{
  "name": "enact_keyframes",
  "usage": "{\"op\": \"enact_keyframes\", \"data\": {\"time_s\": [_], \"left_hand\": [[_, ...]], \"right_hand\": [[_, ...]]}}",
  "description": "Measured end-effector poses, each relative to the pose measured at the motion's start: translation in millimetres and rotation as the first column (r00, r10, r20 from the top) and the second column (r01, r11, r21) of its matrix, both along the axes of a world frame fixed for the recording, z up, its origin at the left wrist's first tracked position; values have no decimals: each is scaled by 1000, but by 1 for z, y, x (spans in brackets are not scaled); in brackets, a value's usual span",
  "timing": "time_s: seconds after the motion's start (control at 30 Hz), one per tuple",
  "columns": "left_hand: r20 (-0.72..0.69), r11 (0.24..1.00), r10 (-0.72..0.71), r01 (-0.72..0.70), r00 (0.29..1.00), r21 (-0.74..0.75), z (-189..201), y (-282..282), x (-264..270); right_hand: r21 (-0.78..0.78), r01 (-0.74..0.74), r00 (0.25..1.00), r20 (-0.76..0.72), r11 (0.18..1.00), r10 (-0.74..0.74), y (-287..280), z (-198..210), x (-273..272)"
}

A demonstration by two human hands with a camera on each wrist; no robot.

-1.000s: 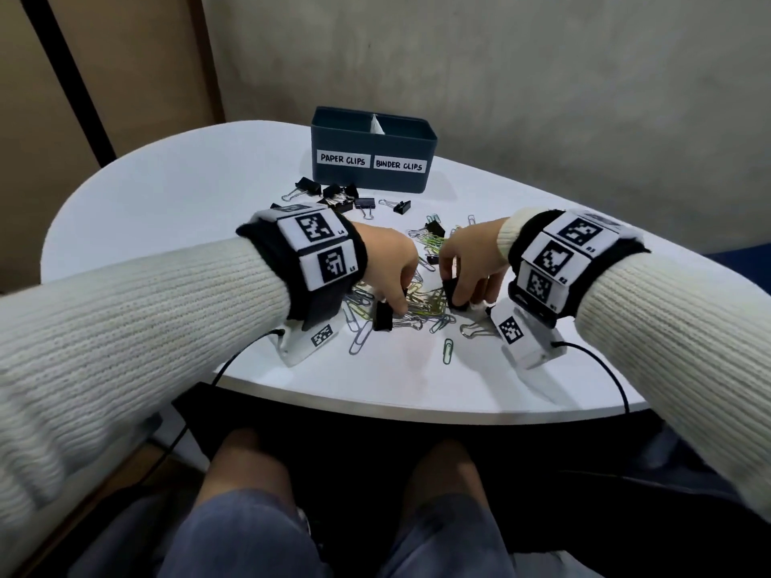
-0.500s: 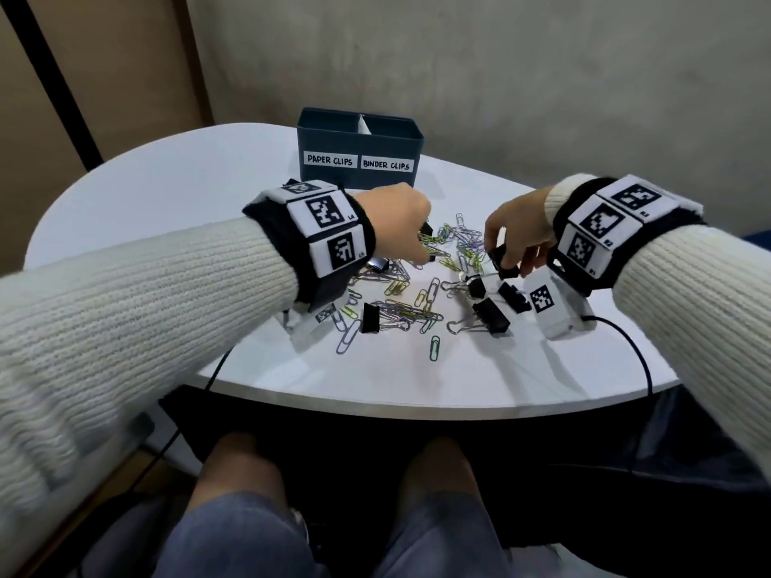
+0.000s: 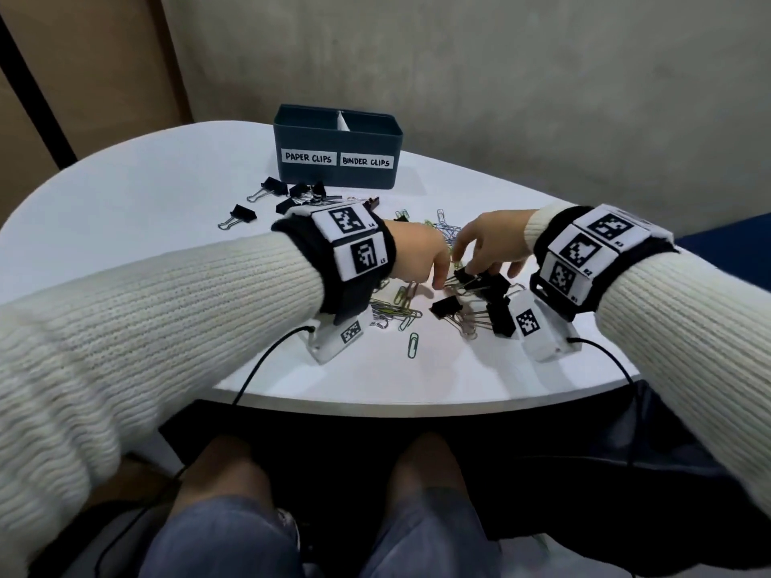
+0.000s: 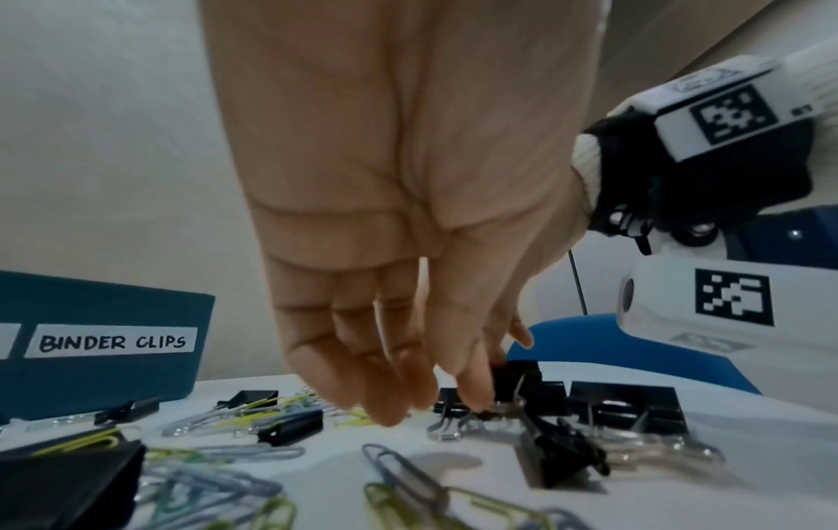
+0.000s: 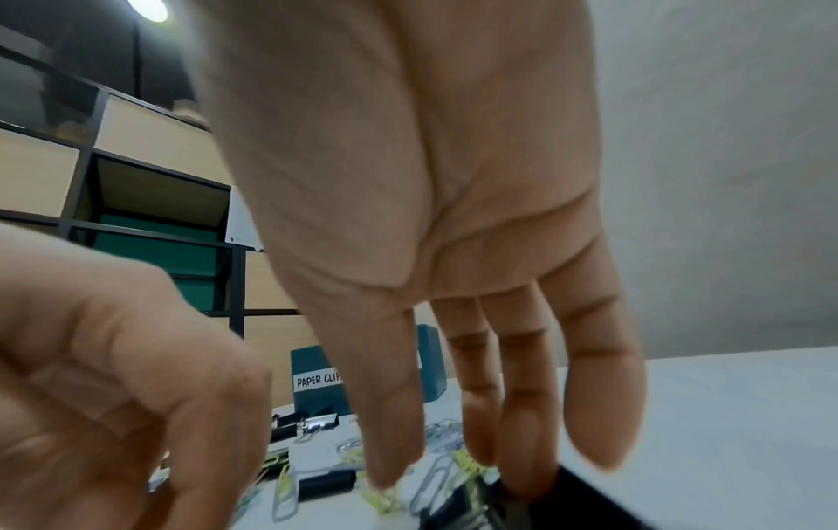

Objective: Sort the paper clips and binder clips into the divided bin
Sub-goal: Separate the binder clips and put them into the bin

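Observation:
The dark blue divided bin (image 3: 333,179) stands at the back of the white table, labelled PAPER CLIPS on the left and BINDER CLIPS on the right. A cluster of black binder clips (image 3: 496,304) lies under both hands, and coloured paper clips (image 3: 396,310) lie to its left. My right hand (image 3: 479,264) hangs over the cluster with straight, spread fingers (image 5: 521,466), and its tips touch a clip. My left hand (image 3: 438,281) points its bunched fingertips (image 4: 471,387) down at a binder clip (image 4: 517,376). Whether it pinches that clip is hidden.
More binder clips (image 3: 292,198) lie in front of the bin, one (image 3: 242,212) further left. A single green paper clip (image 3: 413,345) lies near the table's front edge (image 3: 417,404). Cables trail off both wrist cameras. A blue chair (image 4: 634,344) stands beyond the table's right side.
Both hands have come down and together onto the binder clip cluster. The right hand held a binder clip half a second ago; its fingers are now spread.

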State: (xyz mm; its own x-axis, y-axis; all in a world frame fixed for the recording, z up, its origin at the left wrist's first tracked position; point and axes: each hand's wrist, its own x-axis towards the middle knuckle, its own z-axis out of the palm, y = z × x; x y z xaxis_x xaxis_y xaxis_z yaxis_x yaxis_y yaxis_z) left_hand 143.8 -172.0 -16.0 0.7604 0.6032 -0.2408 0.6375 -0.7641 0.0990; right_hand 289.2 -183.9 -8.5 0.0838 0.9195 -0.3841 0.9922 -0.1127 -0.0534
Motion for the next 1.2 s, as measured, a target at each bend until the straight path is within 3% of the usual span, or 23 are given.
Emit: {"op": "enact_keyframes", "data": {"time_s": [0.2, 0.6, 0.77, 0.93, 1.03, 1.1, 1.2], "left_hand": [[-208, 994, -96, 105, 973, 31, -2, -9, 0], [-419, 975, -99, 172, 903, 141, 4, -29, 15], [-348, 991, -80, 113, 934, 77, 3, -11, 9], [-369, 995, 15, 21, 929, 94, 5, 6, -12], [-322, 997, 39, -13, 946, 82, 8, 13, -30], [-212, 996, 86, -79, 973, 39, 12, 23, -43], [-101, 978, 172, -182, 980, -102, 17, 33, -60]], "right_hand": [[-9, -83, 993, 81, 997, 83, -1, -6, -7], [9, -58, 994, 89, 998, 57, 0, -8, 3], [13, -66, 984, 166, 998, 63, -1, -7, 5], [3, -27, 961, 276, 1000, 25, -3, -1, -1], [26, -86, 939, 335, 996, 73, -4, 7, -18], [67, -172, 939, 313, 983, 143, -3, 11, -35], [3, -234, 965, 127, 972, 232, -1, 9, -62]]}}
